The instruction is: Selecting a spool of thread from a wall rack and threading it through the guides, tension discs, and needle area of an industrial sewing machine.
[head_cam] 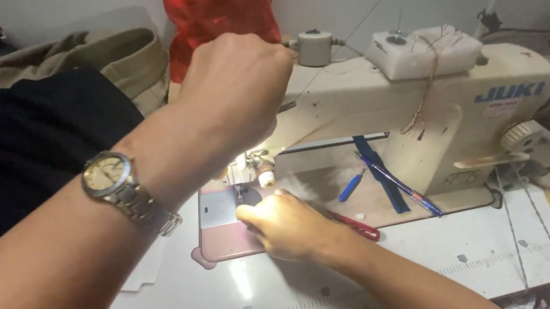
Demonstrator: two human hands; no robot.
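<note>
A pile of dark and khaki cloth [55, 87] lies at the far left; the left hand [237, 82] (wristwatch [118, 184] on its wrist) is raised in a closed fist against the head of the cream sewing machine [384, 95], what it grips hidden; the right hand [287, 225] rests by the needle plate [221, 212], fingertips together there, whether pinching anything I cannot tell; a blue pen [399, 186] lies further right.

One head-worn camera looks down and forward from close above the white work table [398, 268], facing the cream sewing machine [432, 113] against the wall; the raised left forearm [49, 274] fills the near-left foreground.
</note>
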